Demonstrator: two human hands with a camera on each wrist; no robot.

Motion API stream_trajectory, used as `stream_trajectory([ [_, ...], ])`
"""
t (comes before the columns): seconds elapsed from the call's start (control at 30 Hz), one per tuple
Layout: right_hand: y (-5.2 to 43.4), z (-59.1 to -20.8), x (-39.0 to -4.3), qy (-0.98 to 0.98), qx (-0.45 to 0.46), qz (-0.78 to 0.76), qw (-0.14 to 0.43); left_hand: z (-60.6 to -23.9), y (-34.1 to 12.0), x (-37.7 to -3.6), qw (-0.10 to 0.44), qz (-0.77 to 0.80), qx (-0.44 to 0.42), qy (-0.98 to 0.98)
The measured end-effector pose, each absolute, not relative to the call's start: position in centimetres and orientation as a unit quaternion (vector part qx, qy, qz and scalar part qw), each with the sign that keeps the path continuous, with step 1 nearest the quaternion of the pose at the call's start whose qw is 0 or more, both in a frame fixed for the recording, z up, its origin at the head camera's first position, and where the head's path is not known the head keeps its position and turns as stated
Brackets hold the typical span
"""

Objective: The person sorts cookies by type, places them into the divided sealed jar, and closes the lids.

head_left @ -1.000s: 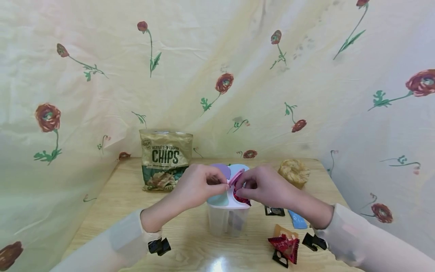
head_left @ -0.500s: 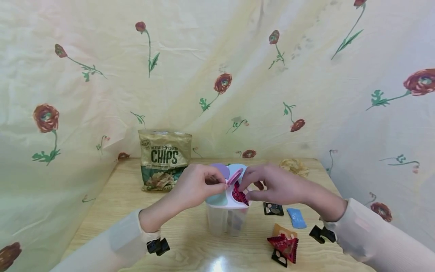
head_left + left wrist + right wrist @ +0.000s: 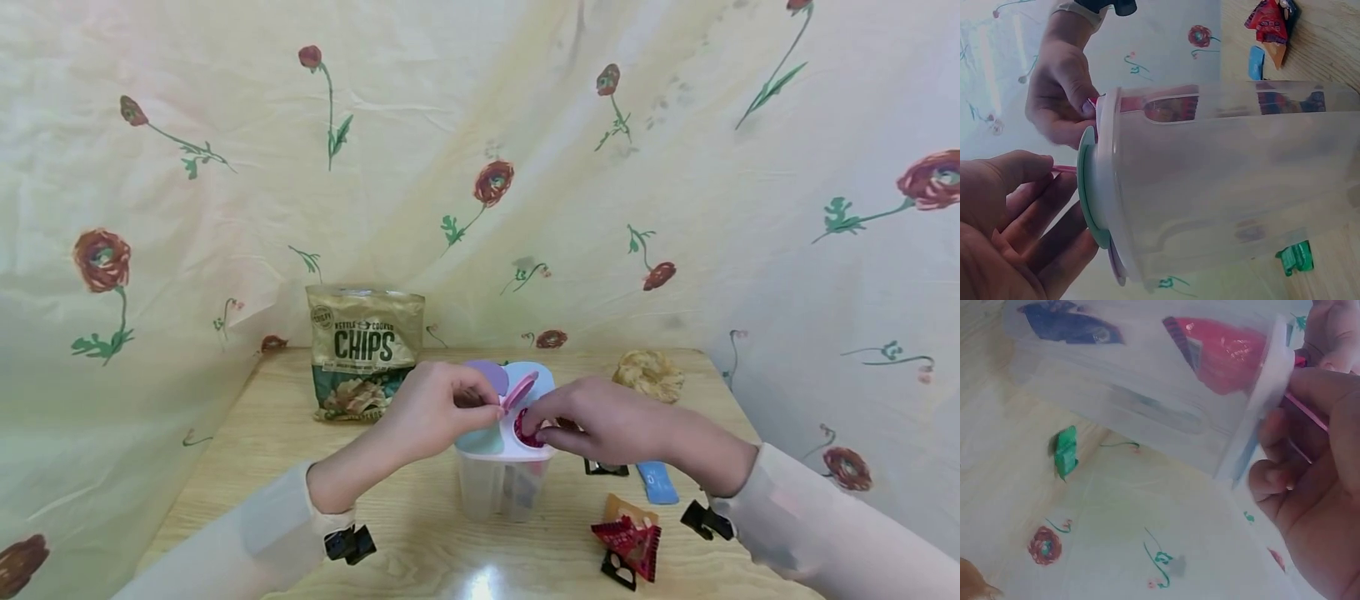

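Note:
A clear plastic container (image 3: 480, 487) with a white top stands upright on the table. Its round lids are purple, pale blue, teal and pink. The pink lid (image 3: 521, 390) is raised, pinched at its edge by my left hand (image 3: 431, 412). My right hand (image 3: 603, 417) is at the uncovered hole, thumb and forefinger on a red snack packet (image 3: 527, 427). Most of that packet (image 3: 1225, 356) shows inside the container in the right wrist view, while a red corner pokes out by the fingers. A dark blue packet (image 3: 1072, 324) lies deeper inside.
A chips bag (image 3: 365, 354) stands behind on the left, and a round yellowish ruffled item (image 3: 649, 377) at the back right. Right of the container lie a black packet (image 3: 606, 467), a blue packet (image 3: 658, 483) and a red packet (image 3: 630, 540) piled with others. A green wrapped piece (image 3: 1295, 257) sits behind it.
The red packet has sunk further into the hole, with my right hand moving down and closer over it. My left hand keeps the pink lid raised in the same place.

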State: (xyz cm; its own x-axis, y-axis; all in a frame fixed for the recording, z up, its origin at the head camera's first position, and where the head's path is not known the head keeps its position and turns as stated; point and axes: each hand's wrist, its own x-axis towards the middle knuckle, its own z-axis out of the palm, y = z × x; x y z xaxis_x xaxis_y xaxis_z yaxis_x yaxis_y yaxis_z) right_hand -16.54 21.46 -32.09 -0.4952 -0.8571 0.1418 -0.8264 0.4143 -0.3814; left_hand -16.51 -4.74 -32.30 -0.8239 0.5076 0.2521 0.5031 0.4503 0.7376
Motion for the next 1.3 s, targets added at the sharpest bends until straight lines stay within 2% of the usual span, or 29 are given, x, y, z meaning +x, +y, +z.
stream_trajectory([
  [0.5, 22.1, -32.0, -16.6, 0.835, -0.494, -0.240, 0.032, -32.3, -4.6, -16.6, 0.003, 0.432, 0.292, 0.853],
  [0.8, 25.4, -31.5, -16.4, 0.847, -0.453, -0.277, 0.013, -32.2, -4.4, -16.6, 0.005, 0.426, 0.282, 0.860],
  [1.0, 29.9, -33.6, -15.7, 0.873, -0.393, -0.289, 0.014, -32.0, -4.3, -16.5, 0.003, 0.421, 0.281, 0.863],
  [1.3, 35.1, -39.7, -13.8, 0.874, -0.313, -0.360, 0.090, -32.0, -4.4, -16.3, 0.003, 0.423, 0.286, 0.860],
])
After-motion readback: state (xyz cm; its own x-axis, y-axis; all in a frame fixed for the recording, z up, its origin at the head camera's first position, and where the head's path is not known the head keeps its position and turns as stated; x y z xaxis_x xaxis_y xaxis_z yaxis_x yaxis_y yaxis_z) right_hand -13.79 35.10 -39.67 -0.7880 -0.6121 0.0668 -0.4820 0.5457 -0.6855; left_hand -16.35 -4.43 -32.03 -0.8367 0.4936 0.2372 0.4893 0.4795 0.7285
